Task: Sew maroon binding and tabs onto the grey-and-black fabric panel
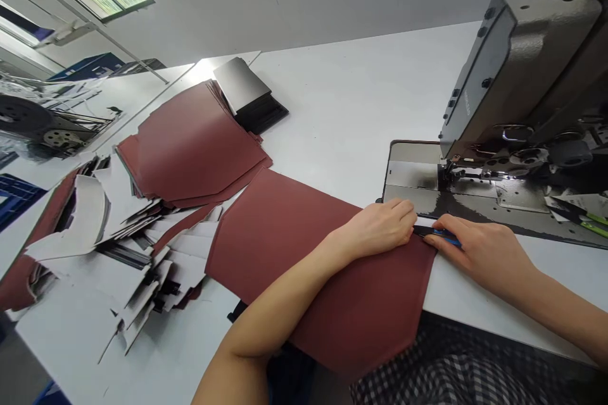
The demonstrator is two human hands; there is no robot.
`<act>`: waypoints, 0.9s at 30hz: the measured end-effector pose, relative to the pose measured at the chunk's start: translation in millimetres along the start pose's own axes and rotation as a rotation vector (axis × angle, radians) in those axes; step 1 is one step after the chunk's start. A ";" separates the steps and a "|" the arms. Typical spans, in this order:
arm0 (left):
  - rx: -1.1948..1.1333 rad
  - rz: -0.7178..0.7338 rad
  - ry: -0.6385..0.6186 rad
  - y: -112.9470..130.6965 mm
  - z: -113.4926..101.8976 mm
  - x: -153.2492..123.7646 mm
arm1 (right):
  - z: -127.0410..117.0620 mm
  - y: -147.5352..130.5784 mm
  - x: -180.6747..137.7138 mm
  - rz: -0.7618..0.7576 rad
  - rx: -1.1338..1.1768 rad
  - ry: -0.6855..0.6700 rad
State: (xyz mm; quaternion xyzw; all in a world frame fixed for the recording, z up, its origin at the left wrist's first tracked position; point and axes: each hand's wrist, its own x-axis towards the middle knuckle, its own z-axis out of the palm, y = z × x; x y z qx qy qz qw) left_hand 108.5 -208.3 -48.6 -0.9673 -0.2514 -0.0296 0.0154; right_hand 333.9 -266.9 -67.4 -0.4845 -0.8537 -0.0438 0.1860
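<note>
A dark red cut panel of leather-like material (304, 247) lies flat on the white table (351, 95) in front of me. My left hand (380, 224) rests on the panel's right edge, fingers curled down onto it. My right hand (475, 247) is closed on a small blue and black tool (439, 233), whose tip touches the panel's edge where the two hands meet. Both hands sit just in front of the sewing machine's metal bed plate (413, 180).
An industrial sewing machine (527, 69) stands at the right. A stack of more red panels (190, 145) and dark sheets (247, 92) lies at the back left. White and red cut pieces (123, 247) are heaped at the left. Checked fabric (456, 373) covers my lap.
</note>
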 end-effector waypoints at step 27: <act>-1.557 -1.330 0.390 179.6 -24.1 -193.7 | 9.6 -3.0 -24.3 -0.174 0.303 -0.085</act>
